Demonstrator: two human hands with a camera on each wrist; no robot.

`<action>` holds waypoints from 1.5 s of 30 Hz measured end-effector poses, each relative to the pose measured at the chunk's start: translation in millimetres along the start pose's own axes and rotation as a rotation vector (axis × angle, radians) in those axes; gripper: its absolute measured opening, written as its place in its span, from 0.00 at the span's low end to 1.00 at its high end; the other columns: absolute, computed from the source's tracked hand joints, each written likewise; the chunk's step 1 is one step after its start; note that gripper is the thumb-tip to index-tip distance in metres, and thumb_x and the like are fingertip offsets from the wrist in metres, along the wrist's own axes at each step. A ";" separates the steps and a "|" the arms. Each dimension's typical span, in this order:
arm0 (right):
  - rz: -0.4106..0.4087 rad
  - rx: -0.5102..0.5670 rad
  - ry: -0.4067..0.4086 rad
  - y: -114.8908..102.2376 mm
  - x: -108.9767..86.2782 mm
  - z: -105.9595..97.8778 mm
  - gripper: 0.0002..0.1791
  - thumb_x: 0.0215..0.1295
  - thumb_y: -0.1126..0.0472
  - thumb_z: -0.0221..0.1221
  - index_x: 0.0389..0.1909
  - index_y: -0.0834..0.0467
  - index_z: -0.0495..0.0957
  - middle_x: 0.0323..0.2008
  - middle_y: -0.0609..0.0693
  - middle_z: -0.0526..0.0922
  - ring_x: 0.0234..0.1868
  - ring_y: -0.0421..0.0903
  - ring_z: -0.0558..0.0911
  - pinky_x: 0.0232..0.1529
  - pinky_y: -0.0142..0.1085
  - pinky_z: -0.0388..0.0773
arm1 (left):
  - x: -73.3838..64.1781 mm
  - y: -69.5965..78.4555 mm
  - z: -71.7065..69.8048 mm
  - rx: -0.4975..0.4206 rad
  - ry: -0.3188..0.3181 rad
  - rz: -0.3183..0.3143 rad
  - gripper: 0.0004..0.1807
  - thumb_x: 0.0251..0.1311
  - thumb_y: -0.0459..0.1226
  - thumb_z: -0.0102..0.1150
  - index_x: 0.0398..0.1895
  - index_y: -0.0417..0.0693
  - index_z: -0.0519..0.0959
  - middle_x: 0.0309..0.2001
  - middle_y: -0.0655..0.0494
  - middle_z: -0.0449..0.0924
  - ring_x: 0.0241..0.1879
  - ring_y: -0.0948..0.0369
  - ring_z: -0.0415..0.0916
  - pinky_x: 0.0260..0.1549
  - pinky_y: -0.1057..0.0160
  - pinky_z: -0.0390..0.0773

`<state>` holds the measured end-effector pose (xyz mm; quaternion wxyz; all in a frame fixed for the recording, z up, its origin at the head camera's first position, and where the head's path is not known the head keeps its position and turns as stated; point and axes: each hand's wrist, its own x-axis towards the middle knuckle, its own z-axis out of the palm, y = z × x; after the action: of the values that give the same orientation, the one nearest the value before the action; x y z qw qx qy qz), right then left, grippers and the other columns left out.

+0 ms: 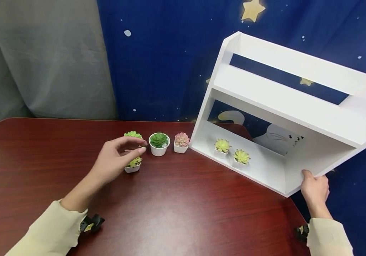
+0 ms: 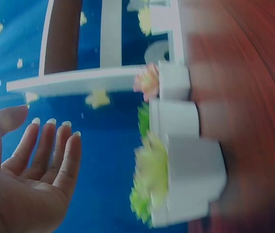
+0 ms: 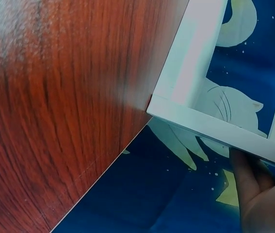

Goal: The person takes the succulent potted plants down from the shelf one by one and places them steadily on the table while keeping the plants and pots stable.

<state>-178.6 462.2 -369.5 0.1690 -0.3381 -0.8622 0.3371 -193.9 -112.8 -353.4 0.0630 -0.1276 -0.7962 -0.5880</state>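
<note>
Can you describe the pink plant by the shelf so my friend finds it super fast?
Find the big white shelf unit at the right of the table. Just outside its lower left corner sits the pink succulent in a small white pot. Its pink leaves set it apart from the dark green succulent on its left and the yellow-green succulents inside the shelf.

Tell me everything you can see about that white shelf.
The white shelf looks like smooth board, with gaps at the back, an upper ledge under a rear rail, and a lower compartment holding two yellowish potted succulents. It sits angled on the reddish table, its right end past the edge. The right hand grips its right side panel.
</note>
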 end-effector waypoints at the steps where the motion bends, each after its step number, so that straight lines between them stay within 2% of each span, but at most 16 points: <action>1: -0.001 -0.001 0.002 0.8 0.3 0.4 0.33 0.72 0.46 0.45 0.63 0.70 0.69 0.65 0.74 0.71 0.67 0.72 0.67 0.67 0.62 0.61 | 2.0 2.0 5.5 -0.013 -0.013 0.006 0.14 0.65 0.38 0.66 0.51 0.42 0.83 0.51 0.50 0.85 0.41 0.70 0.85 0.41 0.72 0.84; 6: -0.001 0.006 -0.002 2.7 1.7 1.5 0.33 0.72 0.46 0.45 0.63 0.69 0.70 0.65 0.74 0.71 0.67 0.72 0.67 0.67 0.62 0.60 | 13.0 9.8 34.6 -0.066 -0.092 0.029 0.14 0.62 0.34 0.68 0.50 0.41 0.83 0.50 0.44 0.86 0.42 0.64 0.85 0.42 0.69 0.85; 14: -0.002 0.006 -0.007 3.8 1.6 0.0 0.33 0.73 0.46 0.45 0.64 0.70 0.69 0.65 0.74 0.71 0.67 0.72 0.67 0.67 0.62 0.60 | 26.3 13.3 79.4 -0.082 -0.185 0.045 0.16 0.61 0.36 0.69 0.52 0.43 0.83 0.49 0.45 0.87 0.47 0.54 0.87 0.48 0.56 0.86; 19: -0.010 0.000 -0.003 3.9 1.4 -1.3 0.33 0.73 0.46 0.45 0.63 0.70 0.70 0.65 0.75 0.71 0.67 0.73 0.67 0.66 0.62 0.61 | 36.3 12.6 107.5 -0.109 -0.241 0.042 0.17 0.62 0.35 0.68 0.54 0.42 0.81 0.51 0.44 0.87 0.48 0.53 0.87 0.51 0.55 0.85; 26: -0.016 -0.009 0.005 5.2 0.3 -0.5 0.32 0.72 0.46 0.45 0.61 0.70 0.71 0.64 0.75 0.71 0.65 0.73 0.68 0.65 0.62 0.62 | 50.9 13.4 145.6 -0.152 -0.266 0.056 0.19 0.61 0.34 0.68 0.56 0.40 0.80 0.52 0.45 0.86 0.51 0.52 0.86 0.54 0.57 0.84; 30: -0.019 -0.010 0.006 4.8 0.0 -0.2 0.33 0.72 0.45 0.46 0.61 0.71 0.71 0.64 0.75 0.71 0.65 0.74 0.68 0.65 0.62 0.62 | 59.5 12.7 164.9 -0.160 -0.258 0.072 0.23 0.60 0.33 0.68 0.58 0.38 0.78 0.54 0.42 0.84 0.54 0.49 0.84 0.58 0.51 0.81; 35: -0.022 -0.009 0.005 2.9 -0.7 -0.1 0.33 0.73 0.45 0.44 0.62 0.70 0.71 0.64 0.75 0.71 0.66 0.73 0.68 0.65 0.62 0.62 | 71.8 6.9 185.5 -0.114 -0.196 0.069 0.28 0.58 0.34 0.70 0.63 0.41 0.75 0.58 0.42 0.82 0.58 0.48 0.81 0.61 0.50 0.79; 42: -0.024 -0.003 -0.001 1.6 -2.1 1.3 0.33 0.73 0.45 0.44 0.63 0.70 0.70 0.64 0.75 0.71 0.66 0.72 0.68 0.65 0.62 0.62 | 83.3 -4.9 205.2 -0.039 -0.126 0.059 0.32 0.58 0.37 0.72 0.66 0.40 0.73 0.61 0.42 0.80 0.63 0.50 0.78 0.65 0.52 0.76; 45: -0.028 -0.006 0.003 0.2 -1.5 1.1 0.33 0.73 0.45 0.44 0.62 0.70 0.70 0.64 0.75 0.71 0.66 0.72 0.69 0.65 0.62 0.62 | 88.2 -9.4 210.8 -0.039 -0.112 0.049 0.33 0.56 0.38 0.73 0.66 0.40 0.73 0.62 0.41 0.80 0.63 0.49 0.78 0.64 0.52 0.76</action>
<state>-178.0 460.7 -370.5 0.1742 -0.3270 -0.8677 0.3315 -270.7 96.7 -403.3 0.0305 -0.1810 -0.7836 -0.5935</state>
